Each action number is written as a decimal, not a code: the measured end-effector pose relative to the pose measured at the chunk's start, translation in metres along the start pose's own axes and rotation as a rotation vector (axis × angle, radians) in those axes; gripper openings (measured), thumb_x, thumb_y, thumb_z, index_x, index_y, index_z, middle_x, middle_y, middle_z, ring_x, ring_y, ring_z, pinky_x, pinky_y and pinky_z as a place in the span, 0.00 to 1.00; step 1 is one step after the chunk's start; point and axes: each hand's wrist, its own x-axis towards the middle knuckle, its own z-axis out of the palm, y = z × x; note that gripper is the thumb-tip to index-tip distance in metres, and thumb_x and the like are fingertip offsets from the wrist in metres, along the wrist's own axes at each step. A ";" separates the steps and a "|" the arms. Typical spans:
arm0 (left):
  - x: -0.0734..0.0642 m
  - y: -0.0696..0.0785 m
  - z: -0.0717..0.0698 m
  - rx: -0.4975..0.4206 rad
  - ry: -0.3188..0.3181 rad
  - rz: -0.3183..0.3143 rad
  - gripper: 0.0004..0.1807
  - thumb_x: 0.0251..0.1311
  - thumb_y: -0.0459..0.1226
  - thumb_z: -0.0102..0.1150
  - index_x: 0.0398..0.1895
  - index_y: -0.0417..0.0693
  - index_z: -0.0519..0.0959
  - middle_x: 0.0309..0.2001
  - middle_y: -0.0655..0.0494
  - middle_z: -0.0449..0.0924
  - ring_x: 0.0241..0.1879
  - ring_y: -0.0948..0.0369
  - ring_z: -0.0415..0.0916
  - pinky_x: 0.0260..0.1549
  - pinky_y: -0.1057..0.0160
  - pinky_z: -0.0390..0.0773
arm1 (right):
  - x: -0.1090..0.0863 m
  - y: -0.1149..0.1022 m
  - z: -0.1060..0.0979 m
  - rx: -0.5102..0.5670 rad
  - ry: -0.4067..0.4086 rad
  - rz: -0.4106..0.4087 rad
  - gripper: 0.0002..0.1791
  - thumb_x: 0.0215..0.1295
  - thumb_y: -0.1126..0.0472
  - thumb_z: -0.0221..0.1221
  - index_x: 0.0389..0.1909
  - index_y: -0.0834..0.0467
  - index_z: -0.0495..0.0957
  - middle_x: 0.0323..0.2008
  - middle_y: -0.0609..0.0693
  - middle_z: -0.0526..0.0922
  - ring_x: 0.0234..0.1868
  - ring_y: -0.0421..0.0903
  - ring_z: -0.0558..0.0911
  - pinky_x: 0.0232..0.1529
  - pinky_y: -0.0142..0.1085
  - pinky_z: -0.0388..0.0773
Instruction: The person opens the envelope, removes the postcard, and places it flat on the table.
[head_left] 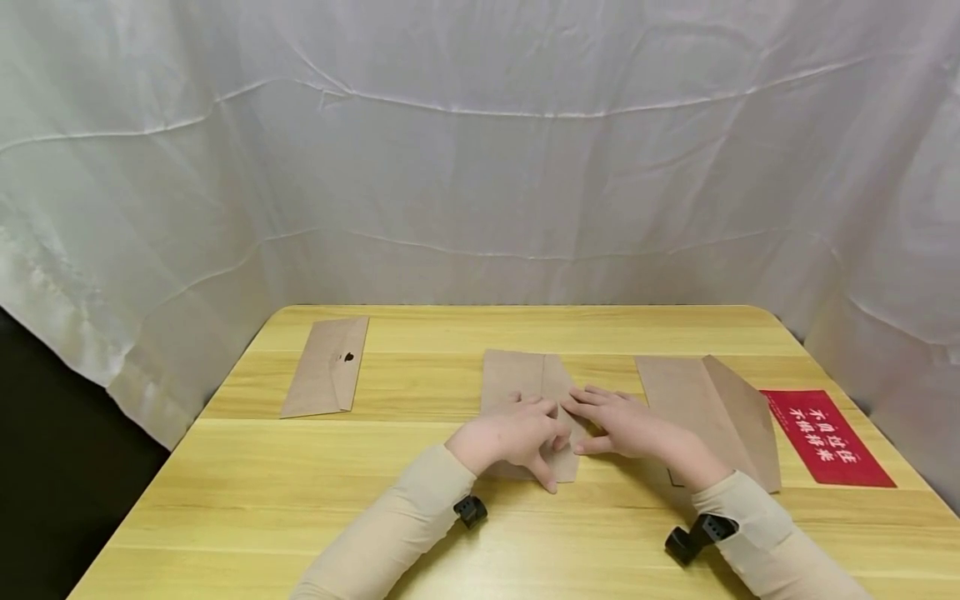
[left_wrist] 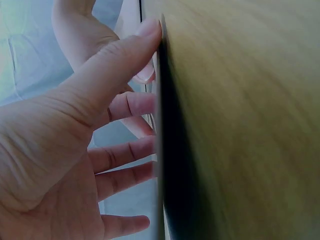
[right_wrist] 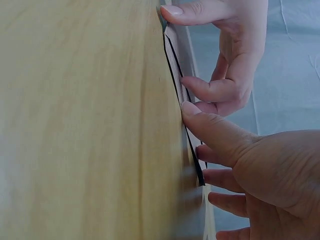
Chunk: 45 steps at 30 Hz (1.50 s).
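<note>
A brown kraft-paper envelope (head_left: 513, 375) lies on the table in the middle of the head view, its pointed flap side facing right. My left hand (head_left: 517, 433) rests on it with the fingers spread and the thumb near its front edge. From the right, my right hand (head_left: 622, 425) touches the flap's edge with its fingertips, thumb apart from the fingers. Seen low in the right wrist view, the envelope's dark edges (right_wrist: 175, 65) stand slightly parted near the right thumb. In the left wrist view the left fingertips meet the paper's upper face.
Right of my hands lies another kraft envelope (head_left: 682, 383) with its flap spread out. A red card (head_left: 832, 437) with white writing sits partly beside it. Far left is a folded envelope (head_left: 318, 375) with a small black mark. White curtains (head_left: 525, 183) hang behind the wooden table (head_left: 247, 517).
</note>
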 end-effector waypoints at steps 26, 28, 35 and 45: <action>-0.003 -0.005 -0.004 0.105 0.155 0.066 0.26 0.43 0.68 0.63 0.32 0.62 0.72 0.36 0.71 0.71 0.46 0.66 0.69 0.53 0.55 0.75 | 0.000 -0.001 0.000 -0.011 0.010 -0.010 0.40 0.63 0.41 0.59 0.70 0.58 0.65 0.71 0.62 0.63 0.71 0.66 0.62 0.63 0.68 0.61; -0.005 -0.005 -0.005 0.106 0.164 0.065 0.26 0.42 0.68 0.64 0.33 0.62 0.72 0.36 0.71 0.71 0.45 0.66 0.68 0.52 0.58 0.74 | 0.000 0.000 0.000 -0.016 0.010 -0.010 0.40 0.63 0.41 0.60 0.70 0.58 0.65 0.71 0.62 0.63 0.71 0.66 0.62 0.63 0.68 0.61; -0.015 -0.004 -0.008 0.161 0.191 0.058 0.27 0.38 0.66 0.69 0.34 0.64 0.72 0.40 0.70 0.72 0.46 0.65 0.65 0.48 0.63 0.69 | 0.000 0.000 0.000 -0.010 -0.011 0.008 0.40 0.63 0.41 0.60 0.70 0.58 0.65 0.72 0.62 0.63 0.72 0.66 0.61 0.64 0.68 0.60; -0.020 -0.006 -0.007 0.165 0.217 0.066 0.27 0.37 0.64 0.71 0.37 0.63 0.75 0.41 0.67 0.70 0.46 0.65 0.66 0.48 0.62 0.70 | 0.003 0.000 -0.001 -0.026 0.039 -0.017 0.34 0.66 0.43 0.58 0.66 0.60 0.70 0.68 0.63 0.68 0.69 0.67 0.64 0.63 0.66 0.62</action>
